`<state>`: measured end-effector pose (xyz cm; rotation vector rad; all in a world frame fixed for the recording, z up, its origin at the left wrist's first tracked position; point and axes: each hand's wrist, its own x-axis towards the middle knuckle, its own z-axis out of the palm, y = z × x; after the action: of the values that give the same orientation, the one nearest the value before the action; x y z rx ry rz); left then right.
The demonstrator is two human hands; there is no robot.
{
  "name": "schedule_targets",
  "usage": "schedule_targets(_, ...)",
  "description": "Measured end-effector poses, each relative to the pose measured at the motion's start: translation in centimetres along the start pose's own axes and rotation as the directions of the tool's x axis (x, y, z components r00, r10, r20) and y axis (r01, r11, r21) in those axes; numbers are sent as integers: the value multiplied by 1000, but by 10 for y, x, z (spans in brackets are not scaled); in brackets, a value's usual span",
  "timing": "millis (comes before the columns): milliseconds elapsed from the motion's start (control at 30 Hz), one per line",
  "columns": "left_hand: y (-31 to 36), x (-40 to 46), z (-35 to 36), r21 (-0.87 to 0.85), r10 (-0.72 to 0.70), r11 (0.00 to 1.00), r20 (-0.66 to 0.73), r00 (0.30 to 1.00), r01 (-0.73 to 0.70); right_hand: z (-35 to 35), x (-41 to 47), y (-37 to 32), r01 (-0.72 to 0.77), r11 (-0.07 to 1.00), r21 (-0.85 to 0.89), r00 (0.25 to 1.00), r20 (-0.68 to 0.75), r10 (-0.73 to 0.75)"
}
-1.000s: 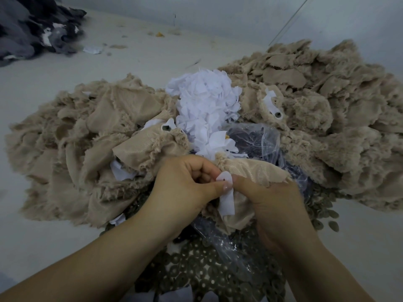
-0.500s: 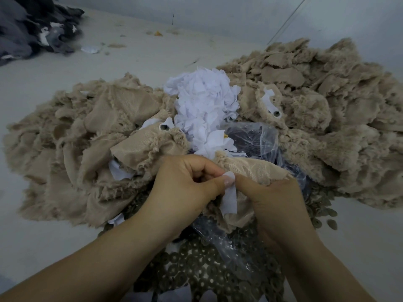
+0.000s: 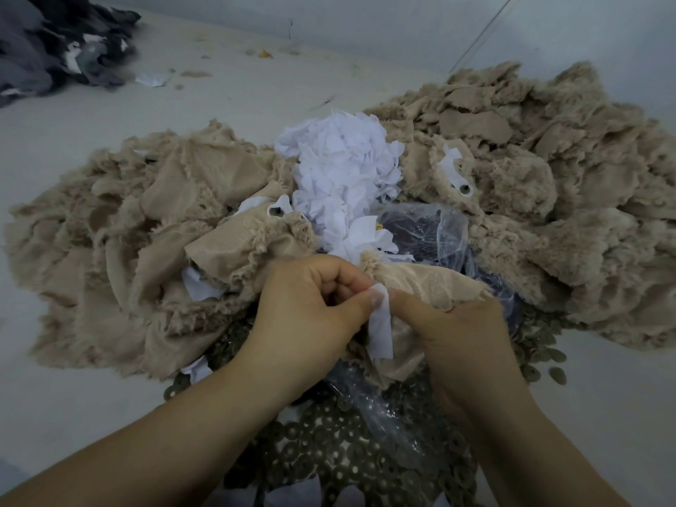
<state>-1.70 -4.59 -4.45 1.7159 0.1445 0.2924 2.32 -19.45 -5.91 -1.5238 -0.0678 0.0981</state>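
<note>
In the lower middle of the frame both hands meet. The left hand (image 3: pixel 311 309) has its fingers curled and pinches the top end of a white strip (image 3: pixel 380 333) with thumb and forefinger. The right hand (image 3: pixel 464 334) pinches the same end from the other side, and a beige plush piece (image 3: pixel 424 283) lies over it.

I think the strip is very light, soft and limp, so it is best held at its upper end, close to the plush. The plush is also soft and easy to crease.

Just above the hands, a clear plastic bag (image 3: pixel 435 228) holds something dark that I cannot make out. Round dark discs (image 3: pixel 329 455) lie loose at the bottom centre. A heap of white strips (image 3: pixel 340 177) lies in the centre, between two beige plush piles (image 3: pixel 128 250).
</note>
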Motion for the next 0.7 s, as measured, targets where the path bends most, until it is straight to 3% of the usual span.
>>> schedule_targets(133, 0, 1, -1, -13, -15, 1000, -10, 1000, 15, 0, 0, 0, 11, 1000, 4, 996, 90, -11)
schedule_targets(233, 0, 2, -2, -154, -101, 983, 20, 995, 103, -1, 1, 1, -8, 1000, -17, 995, 96, 10)
schedule_targets(333, 1, 5, -5, -330, -229, 909, 111, 967, 253, 0, 2, 1, -12, 997, 73, 992, 129, 3)
schedule_targets(467, 2, 10, -11, -380, -283, 852, 247, 927, 361, 1, 1, 1, -17, 988, 156, 989, 150, -6)
schedule_targets(567, 1, 10, -12, -392, -284, 847, 238, 929, 359, 2, 0, 1, -31, 987, 155, 992, 129, 10)
schedule_targets(700, 1, 4, -6, -297, -220, 925, 89, 971, 237, 3, -3, 0, -21, 995, 96, 996, 90, 12)
